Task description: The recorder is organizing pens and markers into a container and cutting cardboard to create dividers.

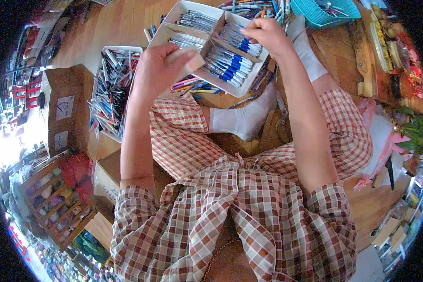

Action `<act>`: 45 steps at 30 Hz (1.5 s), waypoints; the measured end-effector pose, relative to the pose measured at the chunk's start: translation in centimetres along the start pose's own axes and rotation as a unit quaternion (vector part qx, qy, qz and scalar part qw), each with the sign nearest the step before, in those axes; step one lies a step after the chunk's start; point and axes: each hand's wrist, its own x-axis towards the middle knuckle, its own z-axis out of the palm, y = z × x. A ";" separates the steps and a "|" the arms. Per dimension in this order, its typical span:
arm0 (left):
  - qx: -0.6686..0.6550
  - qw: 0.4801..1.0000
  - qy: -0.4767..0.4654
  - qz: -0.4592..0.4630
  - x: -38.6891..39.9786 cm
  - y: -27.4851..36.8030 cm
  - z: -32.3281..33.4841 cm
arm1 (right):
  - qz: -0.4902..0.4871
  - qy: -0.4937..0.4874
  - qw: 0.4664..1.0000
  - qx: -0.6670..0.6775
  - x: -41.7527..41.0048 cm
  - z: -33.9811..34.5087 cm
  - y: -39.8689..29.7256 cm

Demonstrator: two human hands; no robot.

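A white divided tray [238,92] lies in front of me, with pens sorted into its compartments. My left hand [167,67] is at the tray's near left edge; a small pale block [195,62], its kind unclear, is held between thumb and fingers. Over the upper right compartment is my right hand [266,33], thumb and fingertips pinched together at the clear pens [232,33]; whether they grip one is not clear. White pens with blue grips [232,68] fill the lower right compartment. Thin pens [197,21] lie in the upper left one.
A white bin [118,136] heaped with mixed pens stands at the left. Loose pens [194,84] lie beneath the tray and more beyond it. A turquoise basket [305,21] is at the upper right. Cardboard boxes [65,116] stand left, and my socked foot [253,120] is below the tray.
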 end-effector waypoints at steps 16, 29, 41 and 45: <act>0.209 0.969 -0.134 0.014 12.5 -1.5 2.5 | 0.044 0.012 0.986 -0.163 6.3 3.5 7.5; 0.258 0.943 -0.199 0.071 15.5 0.5 3.8 | 0.018 0.062 0.966 -0.249 5.6 6.2 9.3; 0.344 0.911 -0.215 0.080 16.9 2.5 4.5 | -0.003 0.052 0.968 -0.246 4.4 6.4 6.7; 0.357 0.896 -0.261 0.032 17.3 3.0 4.5 | -0.014 0.028 0.964 -0.263 4.2 6.4 6.1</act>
